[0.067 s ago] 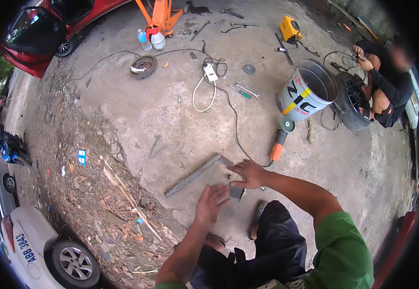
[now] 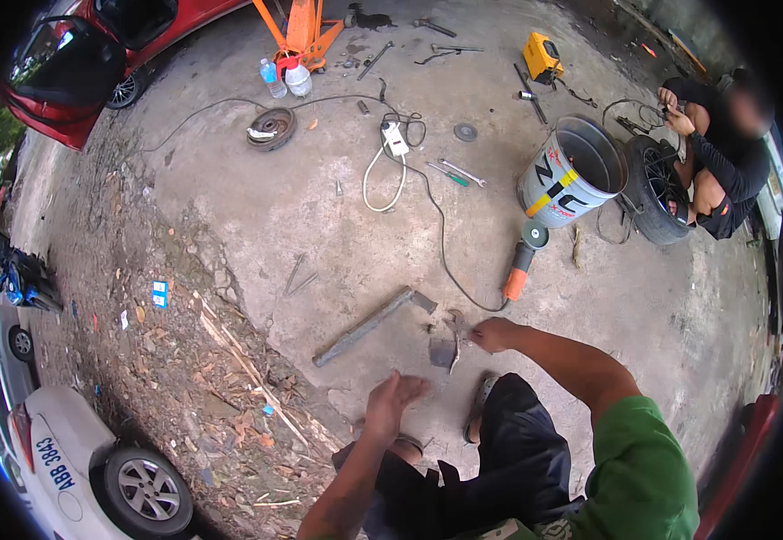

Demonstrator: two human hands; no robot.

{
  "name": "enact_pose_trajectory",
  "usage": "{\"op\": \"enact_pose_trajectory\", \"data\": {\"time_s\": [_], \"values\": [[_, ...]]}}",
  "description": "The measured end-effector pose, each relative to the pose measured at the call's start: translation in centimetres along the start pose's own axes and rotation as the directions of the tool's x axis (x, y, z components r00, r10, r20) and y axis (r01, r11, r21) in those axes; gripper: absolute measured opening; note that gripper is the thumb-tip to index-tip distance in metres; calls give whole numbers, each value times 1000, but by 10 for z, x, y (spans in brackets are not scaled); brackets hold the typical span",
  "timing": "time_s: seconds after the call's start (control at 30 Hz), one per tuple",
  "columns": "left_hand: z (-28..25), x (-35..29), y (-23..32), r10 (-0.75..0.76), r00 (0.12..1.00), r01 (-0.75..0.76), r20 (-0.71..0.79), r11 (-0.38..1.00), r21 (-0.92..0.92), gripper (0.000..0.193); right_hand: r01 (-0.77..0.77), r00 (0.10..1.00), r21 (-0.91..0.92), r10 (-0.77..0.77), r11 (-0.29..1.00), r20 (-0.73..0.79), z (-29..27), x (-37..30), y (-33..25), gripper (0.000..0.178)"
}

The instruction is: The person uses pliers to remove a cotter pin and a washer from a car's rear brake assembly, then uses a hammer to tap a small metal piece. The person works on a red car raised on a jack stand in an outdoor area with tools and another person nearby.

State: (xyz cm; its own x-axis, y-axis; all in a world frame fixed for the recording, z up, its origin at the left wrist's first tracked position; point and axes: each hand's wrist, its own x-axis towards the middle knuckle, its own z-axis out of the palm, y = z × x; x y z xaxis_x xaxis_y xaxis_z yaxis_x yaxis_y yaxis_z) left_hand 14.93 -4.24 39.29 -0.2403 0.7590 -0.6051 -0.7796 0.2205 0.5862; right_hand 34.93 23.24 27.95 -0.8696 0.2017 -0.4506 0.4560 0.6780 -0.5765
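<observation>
My left hand [image 2: 398, 402] is held above the ground before my knees, fingers stretched to the right and slightly blurred, holding nothing. To its right, my right hand [image 2: 495, 334] is closed, its fingertips beside a small dark metal plate [image 2: 442, 352] with a bent edge; anything inside those fingers is hidden. Just left of the plate lies a long grey angle-shaped metal bar [image 2: 364, 326] with a short flat piece at its far end. An orange and grey angle grinder [image 2: 520, 270] rests on the concrete beyond my right hand, its cord running off to the left.
Beyond the grinder stands a grey bucket [image 2: 544, 184]. A person [image 2: 724, 171] sits by a tire [image 2: 657, 202] at right. A power strip [image 2: 395, 139], wrenches [image 2: 463, 171], a brake drum [image 2: 270, 129] and an orange jack [image 2: 306, 36] lie farther off. Rubble and sticks [image 2: 238, 360] cover the left.
My right hand has drawn right, off the metal plate, and its spread fingers have closed. My left hand has pulled back slightly toward me, away from the plate.
</observation>
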Motion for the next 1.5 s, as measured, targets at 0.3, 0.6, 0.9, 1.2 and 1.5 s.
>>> {"op": "enact_pose_trajectory", "data": {"time_s": [0.3, 0.6, 0.9, 1.2, 1.5], "values": [[-141, -441, -1, -598, 239, 760, -765, 605, -236, 34, -665, -56, 619, 855, -418, 516, -65, -507, -1, 31], [-17, -297, 33, 51, 844, 217, -534, 878, 426, 24, -543, 306, 806, 839, -234, 450, -139, -398, -74, 36], [-140, -119, 165, -74, 927, 376, -369, 198, 905, 22, -441, 721, 863, 669, 244, 179, -238, -147, -186, 28], [-114, 38, 463, -294, 821, 524, -490, 727, 443, 35, -478, 309, 871, 907, -114, 288, -326, -83, -279, 25], [-89, 178, 648, -126, 832, 454, -541, 714, 533, 53, -144, 187, 971, 959, -188, 214, -332, -55, -320, 28]]}}
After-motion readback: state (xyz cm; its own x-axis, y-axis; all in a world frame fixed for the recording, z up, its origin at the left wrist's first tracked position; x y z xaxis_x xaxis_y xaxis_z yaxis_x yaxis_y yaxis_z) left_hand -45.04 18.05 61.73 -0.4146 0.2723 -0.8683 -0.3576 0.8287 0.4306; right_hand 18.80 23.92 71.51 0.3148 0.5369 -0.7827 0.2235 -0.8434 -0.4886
